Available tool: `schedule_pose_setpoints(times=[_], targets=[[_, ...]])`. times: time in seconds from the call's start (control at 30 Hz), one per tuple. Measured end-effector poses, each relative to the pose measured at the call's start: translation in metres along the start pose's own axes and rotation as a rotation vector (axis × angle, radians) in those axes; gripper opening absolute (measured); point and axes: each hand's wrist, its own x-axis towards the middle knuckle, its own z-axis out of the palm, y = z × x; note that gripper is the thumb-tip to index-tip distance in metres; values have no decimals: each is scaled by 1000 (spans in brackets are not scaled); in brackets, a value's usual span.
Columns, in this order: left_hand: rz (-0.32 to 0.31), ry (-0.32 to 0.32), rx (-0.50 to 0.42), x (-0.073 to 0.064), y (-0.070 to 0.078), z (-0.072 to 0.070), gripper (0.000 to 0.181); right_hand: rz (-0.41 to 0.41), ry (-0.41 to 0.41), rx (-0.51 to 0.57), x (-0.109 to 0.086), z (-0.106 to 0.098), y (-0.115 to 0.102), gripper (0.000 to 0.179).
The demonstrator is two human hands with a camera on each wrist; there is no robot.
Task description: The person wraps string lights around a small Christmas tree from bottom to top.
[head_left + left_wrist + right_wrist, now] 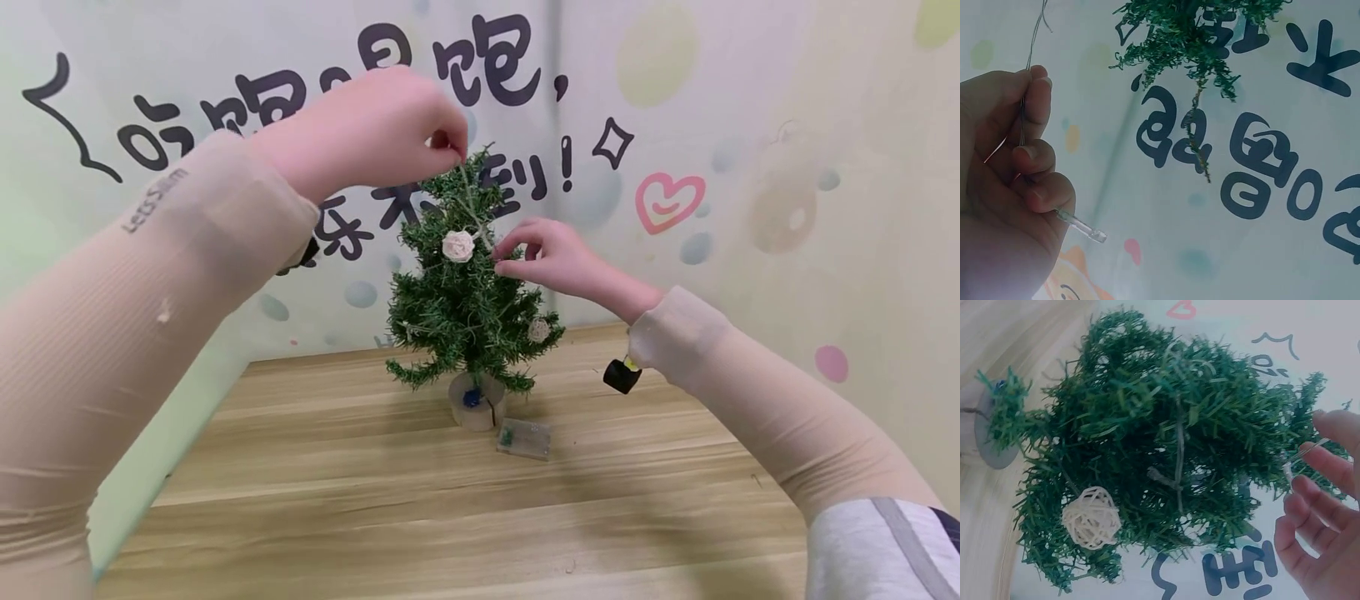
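A small green artificial Christmas tree (457, 308) stands upright, with a thin strand of string lights (470, 196) running down near its top. My left hand (375, 125) is raised beside the treetop and pinches the strand. In the left wrist view, a clear bulb (1088, 230) sticks out below its curled fingers. At the tree's right side, my right hand (551, 258) holds the strand near its thumb and forefinger; the exact contact is partly hidden. The right wrist view shows the wire (1307, 452) crossing these fingers. A whitish rose-like ball (458, 246) sits on the front branches.
A woven pale ball (538, 330) hangs on the lower right branches. The tree's round base (477, 412) rests on a wooden table (337, 500). A flat clear box (523, 439) lies in front of it. Behind stands a printed wall (810, 250).
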Motion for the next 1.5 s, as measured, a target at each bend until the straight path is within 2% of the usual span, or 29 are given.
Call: schedule_pose_setpoints(times=[0.17, 0.33, 0.43, 0.6, 0.77, 0.9, 1.1, 1.2, 1.33, 1.43, 1.5], targets=[[17, -22, 29, 24, 8, -1, 25, 43, 46, 138, -4, -4, -6, 18], [-4, -46, 30, 43, 12, -2, 30, 112, 158, 378, 0, -5, -13, 14], [-15, -47, 50, 51, 11, -3, 31, 129, 204, 504, 4, -7, -16, 19], [-41, -62, 61, 57, 4, -3, 31, 143, 241, 635, 13, -6, -20, 21], [-86, -92, 15, 57, -5, -5, 35, 175, 315, 803, 23, -5, -20, 14], [-122, -89, 12, 53, -12, -4, 36, 177, 374, 902, 28, -6, -18, 13], [-111, -42, 4, 41, -21, -4, 31, 210, 425, 953, 26, -10, -12, 21], [-74, -25, 27, 37, -28, -8, 30, 225, 445, 978, 26, -12, -8, 18], [-51, 42, 82, 35, -37, -12, 30, 236, 490, 1036, 26, -14, -4, 11], [-78, 92, 119, 34, -44, -13, 31, 243, 516, 1093, 27, -15, -5, 21], [-109, 103, 139, 35, -48, -13, 33, 246, 524, 1121, 28, -15, -7, 26]])
